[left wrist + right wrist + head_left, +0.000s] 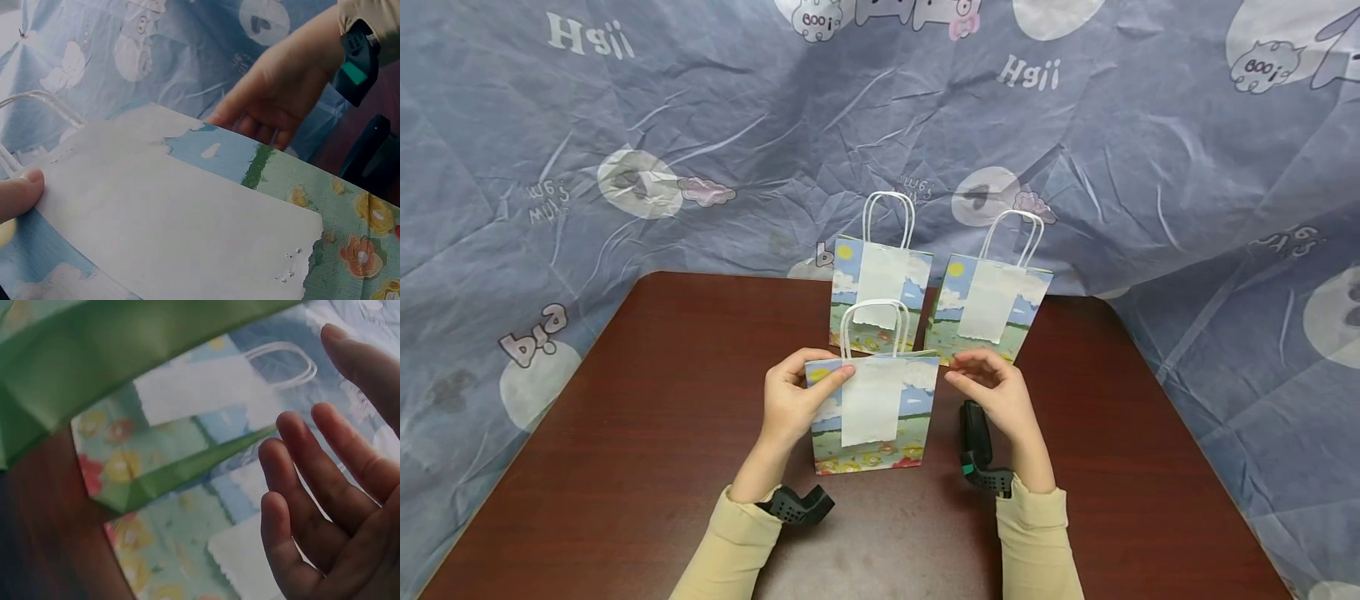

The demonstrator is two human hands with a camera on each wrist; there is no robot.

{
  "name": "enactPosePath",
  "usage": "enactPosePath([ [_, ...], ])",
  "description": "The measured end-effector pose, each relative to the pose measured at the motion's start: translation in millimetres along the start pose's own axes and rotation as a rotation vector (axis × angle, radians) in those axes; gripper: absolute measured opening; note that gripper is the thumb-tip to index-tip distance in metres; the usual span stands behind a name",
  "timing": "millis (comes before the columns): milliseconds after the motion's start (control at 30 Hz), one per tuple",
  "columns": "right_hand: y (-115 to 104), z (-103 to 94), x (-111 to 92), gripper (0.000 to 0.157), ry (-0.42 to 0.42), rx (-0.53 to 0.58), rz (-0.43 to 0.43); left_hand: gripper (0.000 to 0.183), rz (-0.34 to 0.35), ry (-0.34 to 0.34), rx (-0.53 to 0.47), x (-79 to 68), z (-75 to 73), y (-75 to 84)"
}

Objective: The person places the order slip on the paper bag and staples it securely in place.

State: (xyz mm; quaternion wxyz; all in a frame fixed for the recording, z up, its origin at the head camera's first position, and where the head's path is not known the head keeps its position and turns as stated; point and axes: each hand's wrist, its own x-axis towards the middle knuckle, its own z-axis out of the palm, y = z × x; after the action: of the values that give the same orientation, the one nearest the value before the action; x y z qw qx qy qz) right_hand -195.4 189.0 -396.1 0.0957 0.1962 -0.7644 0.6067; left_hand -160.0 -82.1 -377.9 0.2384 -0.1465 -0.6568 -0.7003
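Observation:
A paper gift bag (913,421) with a painted sky-and-flower print, a white paper panel and white twisted handles stands upright nearest me. My left hand (792,396) grips its upper left edge, thumb (22,195) on the front face, other fingers hidden behind. My right hand (996,393) is beside the bag's upper right corner and holds nothing. Its fingers (350,487) are spread and slightly bent in the right wrist view, where the green side fold (156,356) of the front bag crosses the top.
Two matching bags stand farther back, one rear left bag (917,279) behind the front bag and one rear right bag (953,296) behind my right hand. Black wrist mounts (797,505) sit on both wrists. The brown table (662,400) ends at a patterned blue cloth (737,108).

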Motion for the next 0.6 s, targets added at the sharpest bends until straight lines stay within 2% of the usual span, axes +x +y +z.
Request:
enactPosePath([
  [100, 13.3, -4.3, -0.2, 0.028, 0.017, 0.014, 0.033, 0.014, -0.007, 0.000, -0.011, 0.2, 0.5, -0.4],
  [367, 65.3, -12.4, -4.7, 0.033, 0.045, 0.054, 0.104, 0.014, -0.017, 0.001, -0.021, -0.1, 0.1, -0.6],
  [533, 84.3, -13.9, -11.4, 0.035, 0.042, 0.071, 0.122, 0.014, -0.004, -0.002, -0.012, 0.2, -0.1, -0.2],
  [600, 85.4, -13.4, -14.4, 0.033, 0.043, 0.062, 0.138, 0.014, 0.002, -0.004, -0.008, 0.3, -0.2, -0.4],
])
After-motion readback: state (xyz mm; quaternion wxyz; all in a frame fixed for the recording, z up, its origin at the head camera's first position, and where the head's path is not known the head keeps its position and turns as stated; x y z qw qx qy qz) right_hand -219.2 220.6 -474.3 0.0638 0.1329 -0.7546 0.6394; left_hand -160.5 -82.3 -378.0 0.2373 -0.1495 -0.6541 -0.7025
